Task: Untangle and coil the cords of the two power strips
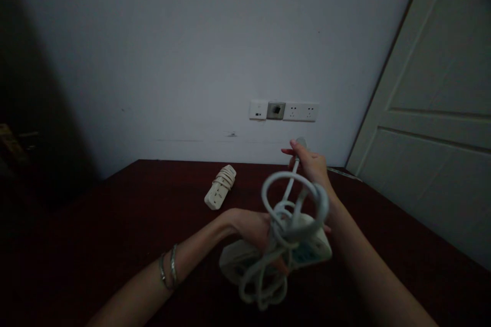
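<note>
My left hand (253,227) grips a white power strip (316,248) with its cord (264,271) bundled in loops around the middle. The strip is held above the dark red tabletop, close to me, and the hand's fingers are partly hidden behind the cord. Farther forward, my right hand (309,161) pinches the cord's plug (301,141), below the wall sockets. A straight length of cord runs from that plug back to the coils. On the table to the left lies a second white power strip (220,187), its cord wound tightly around it.
On the wall, a double socket panel (300,112) sits beside a grey outlet (275,110) and a white wall plate (258,110). The dark red table (172,184) meets the wall. A pale panelled door (433,112) stands at right; the left side is dark.
</note>
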`<action>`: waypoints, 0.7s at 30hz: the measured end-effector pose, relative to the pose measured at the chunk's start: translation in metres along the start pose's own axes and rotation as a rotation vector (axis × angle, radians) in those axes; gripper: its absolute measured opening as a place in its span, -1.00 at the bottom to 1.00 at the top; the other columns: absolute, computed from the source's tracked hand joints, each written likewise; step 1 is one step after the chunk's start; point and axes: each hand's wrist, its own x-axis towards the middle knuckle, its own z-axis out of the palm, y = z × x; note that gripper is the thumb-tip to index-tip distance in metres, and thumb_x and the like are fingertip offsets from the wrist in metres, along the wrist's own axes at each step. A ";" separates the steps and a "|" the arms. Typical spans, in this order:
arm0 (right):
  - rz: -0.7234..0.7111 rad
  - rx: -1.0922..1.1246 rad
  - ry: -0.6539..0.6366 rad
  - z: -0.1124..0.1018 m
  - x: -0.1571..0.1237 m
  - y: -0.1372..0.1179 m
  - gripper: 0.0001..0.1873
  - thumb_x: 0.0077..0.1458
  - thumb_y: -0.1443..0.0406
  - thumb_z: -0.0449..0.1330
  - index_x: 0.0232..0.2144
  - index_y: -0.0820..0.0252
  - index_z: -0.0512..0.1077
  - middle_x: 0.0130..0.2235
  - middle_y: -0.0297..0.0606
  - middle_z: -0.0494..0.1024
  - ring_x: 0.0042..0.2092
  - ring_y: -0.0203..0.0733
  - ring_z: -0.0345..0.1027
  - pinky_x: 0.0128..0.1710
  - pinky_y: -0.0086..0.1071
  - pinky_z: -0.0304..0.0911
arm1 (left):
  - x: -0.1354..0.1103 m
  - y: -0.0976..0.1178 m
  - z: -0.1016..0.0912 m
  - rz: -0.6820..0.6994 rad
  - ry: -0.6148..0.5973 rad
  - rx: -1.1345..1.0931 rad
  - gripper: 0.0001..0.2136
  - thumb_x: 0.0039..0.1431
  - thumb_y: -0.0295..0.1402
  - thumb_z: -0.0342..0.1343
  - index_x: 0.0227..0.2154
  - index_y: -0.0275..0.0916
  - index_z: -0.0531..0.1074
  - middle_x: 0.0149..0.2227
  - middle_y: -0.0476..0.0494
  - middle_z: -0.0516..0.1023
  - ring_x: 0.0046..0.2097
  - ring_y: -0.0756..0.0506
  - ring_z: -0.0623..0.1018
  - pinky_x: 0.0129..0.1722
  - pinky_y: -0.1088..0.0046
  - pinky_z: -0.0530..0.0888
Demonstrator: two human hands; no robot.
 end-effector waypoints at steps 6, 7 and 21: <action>0.353 0.337 -0.052 -0.005 0.013 0.018 -0.66 -0.18 0.08 0.32 -0.45 0.26 0.48 -0.68 -0.46 0.29 -0.62 -0.43 0.14 -0.62 -0.51 0.14 | -0.010 -0.026 -0.028 0.092 0.190 -0.441 -0.49 -0.20 -0.20 0.27 -0.16 -0.37 0.38 -0.35 -0.21 0.49 -0.39 -0.05 0.48 -0.46 0.50 0.40; 0.404 0.368 -0.079 -0.005 0.013 0.020 -0.67 -0.14 0.10 0.30 -0.41 0.25 0.49 -0.68 -0.47 0.28 -0.61 -0.43 0.16 -0.61 -0.53 0.16 | -0.013 -0.028 -0.034 0.105 0.231 -0.426 -0.50 -0.20 -0.20 0.27 -0.18 -0.39 0.39 -0.33 -0.26 0.50 -0.37 -0.07 0.49 -0.48 0.51 0.39; 0.521 0.446 -0.324 0.018 -0.006 0.076 -0.74 -0.09 0.15 0.26 -0.35 0.18 0.44 -0.49 -0.33 0.48 -0.55 -0.33 0.29 -0.68 -0.52 0.18 | -0.033 -0.036 -0.060 0.045 0.435 -0.434 -0.38 -0.27 -0.22 0.29 -0.08 -0.39 0.33 -0.39 -0.27 0.56 -0.50 -0.06 0.50 -0.58 0.54 0.36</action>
